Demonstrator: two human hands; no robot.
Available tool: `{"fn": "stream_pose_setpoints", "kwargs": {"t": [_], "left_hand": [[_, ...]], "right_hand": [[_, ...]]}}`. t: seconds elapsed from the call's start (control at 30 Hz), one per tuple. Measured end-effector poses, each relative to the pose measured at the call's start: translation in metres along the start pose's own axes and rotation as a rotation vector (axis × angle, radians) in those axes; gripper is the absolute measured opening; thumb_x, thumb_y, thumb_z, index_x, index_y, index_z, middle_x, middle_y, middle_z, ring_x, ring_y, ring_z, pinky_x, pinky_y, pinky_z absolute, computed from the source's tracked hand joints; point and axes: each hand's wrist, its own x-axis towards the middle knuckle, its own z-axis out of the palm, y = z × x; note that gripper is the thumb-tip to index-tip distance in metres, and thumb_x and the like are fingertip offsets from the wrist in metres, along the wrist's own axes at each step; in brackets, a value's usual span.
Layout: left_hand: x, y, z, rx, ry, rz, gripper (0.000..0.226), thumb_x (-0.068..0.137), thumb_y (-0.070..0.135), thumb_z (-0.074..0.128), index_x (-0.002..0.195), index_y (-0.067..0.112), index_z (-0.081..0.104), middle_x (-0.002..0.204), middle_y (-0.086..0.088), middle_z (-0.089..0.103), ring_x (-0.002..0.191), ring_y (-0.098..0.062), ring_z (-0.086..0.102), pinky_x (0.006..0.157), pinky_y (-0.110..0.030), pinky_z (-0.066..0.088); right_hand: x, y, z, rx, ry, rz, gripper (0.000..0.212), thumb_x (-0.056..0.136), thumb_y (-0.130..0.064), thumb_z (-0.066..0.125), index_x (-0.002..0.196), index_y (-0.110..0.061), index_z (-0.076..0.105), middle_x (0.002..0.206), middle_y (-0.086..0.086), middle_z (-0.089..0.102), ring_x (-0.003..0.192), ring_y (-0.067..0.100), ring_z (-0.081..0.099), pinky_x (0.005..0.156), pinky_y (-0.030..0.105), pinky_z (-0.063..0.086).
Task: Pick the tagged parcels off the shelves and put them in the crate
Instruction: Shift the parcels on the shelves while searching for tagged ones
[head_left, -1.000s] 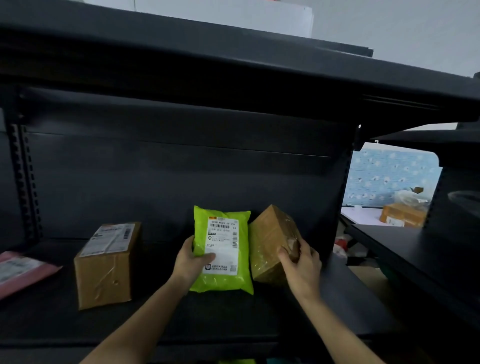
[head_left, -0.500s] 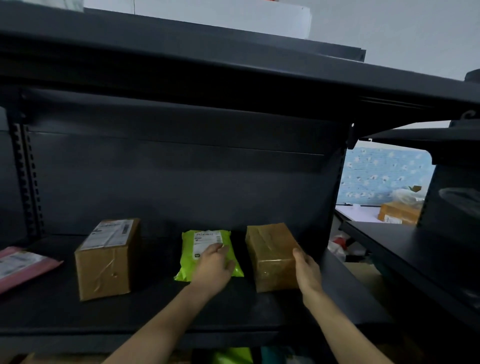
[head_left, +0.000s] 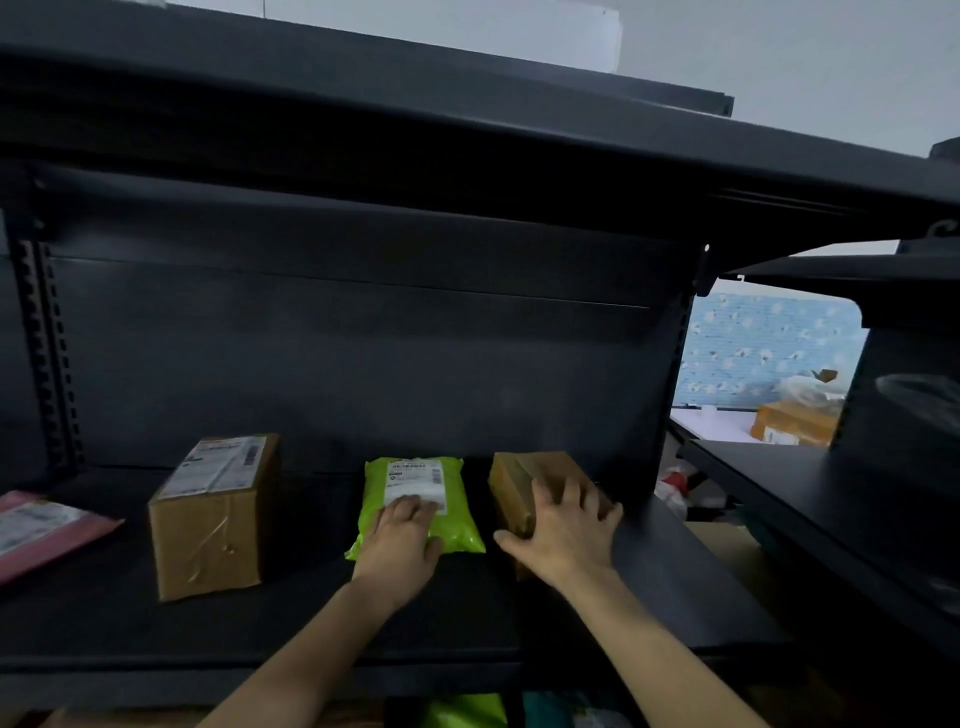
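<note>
Left hand (head_left: 402, 540): flat, fingers spread on the green mailer (head_left: 418, 501), which lies on the shelf (head_left: 670, 587)
Right hand (head_left: 563, 530): spread over the taped box (head_left: 524, 480), just right of the mailer
Room: bare shelf left of the mailer, up to the labelled box (head_left: 213, 517)

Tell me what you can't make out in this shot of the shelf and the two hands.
- Head view: print on the green mailer label is too small and blurred; the left hand covers its lower part.
- Brown box: any tag is hidden under the right hand.
- Pink mailer: cut off by the left edge.
- Crate: not identifiable; only coloured bits show below the shelf.
- Cardboard box label: unreadable.
</note>
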Motion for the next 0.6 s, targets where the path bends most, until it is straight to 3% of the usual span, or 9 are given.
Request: {"fn": "stream_pose_setpoints", "kwargs": {"t": [0.13,0.2,0.33,0.37,0.5,0.6], "left_hand": [[-0.001,-0.008,-0.001,-0.028,0.005,-0.009,0.050,0.094,0.034,0.044,0.143,0.026,0.033,0.149,-0.001,0.032,0.138,-0.019,0.027,0.113,-0.030,0.021],[-0.001,-0.009,-0.001,-0.035,0.011,-0.011,0.050,0.094,0.034,0.045,0.142,0.027,0.034,0.147,0.001,0.034,0.136,-0.020,0.029,0.111,-0.029,0.024],[0.003,-0.008,-0.001,-0.032,0.016,-0.004,0.050,0.093,0.033,0.045,0.142,0.026,0.035,0.147,0.001,0.035,0.136,-0.019,0.030,0.110,-0.029,0.025],[0.004,-0.008,-0.002,-0.029,0.014,-0.003,0.050,0.093,0.032,0.046,0.142,0.026,0.035,0.146,0.000,0.035,0.136,-0.020,0.031,0.110,-0.029,0.025],[0.005,-0.014,-0.001,0.031,-0.027,0.017,0.055,0.091,0.028,0.051,0.143,0.026,0.033,0.147,0.000,0.034,0.136,-0.020,0.031,0.111,-0.030,0.026],[0.004,-0.021,0.000,0.070,-0.039,0.036,0.056,0.090,0.024,0.052,0.142,0.029,0.035,0.145,0.002,0.036,0.134,-0.019,0.033,0.110,-0.029,0.030]], "right_hand": [[0.005,0.009,-0.003,0.034,0.083,0.056,0.068,0.079,-0.064,0.043,0.140,-0.036,0.031,0.139,0.007,0.043,0.126,0.034,0.034,0.101,0.054,0.027],[0.008,0.019,-0.004,0.210,0.124,0.121,0.060,0.080,-0.061,0.043,0.135,-0.038,0.038,0.134,0.005,0.049,0.121,0.033,0.038,0.098,0.051,0.029],[0.007,0.034,-0.002,1.234,0.116,0.338,0.023,0.085,-0.044,0.050,0.100,-0.029,0.060,0.115,0.006,0.064,0.103,0.026,0.055,0.093,0.039,0.042],[0.005,0.036,0.000,1.360,0.097,0.387,0.020,0.087,-0.041,0.052,0.095,-0.026,0.061,0.111,0.006,0.065,0.098,0.023,0.057,0.087,0.034,0.043],[0.004,0.045,0.007,1.367,0.059,0.430,0.033,0.090,-0.043,0.050,0.108,-0.017,0.061,0.109,0.008,0.063,0.098,0.025,0.056,0.084,0.031,0.041],[0.008,0.045,0.000,0.947,0.237,0.346,0.046,0.092,-0.041,0.047,0.129,-0.014,0.049,0.128,0.017,0.054,0.116,0.034,0.048,0.094,0.040,0.040]]}}
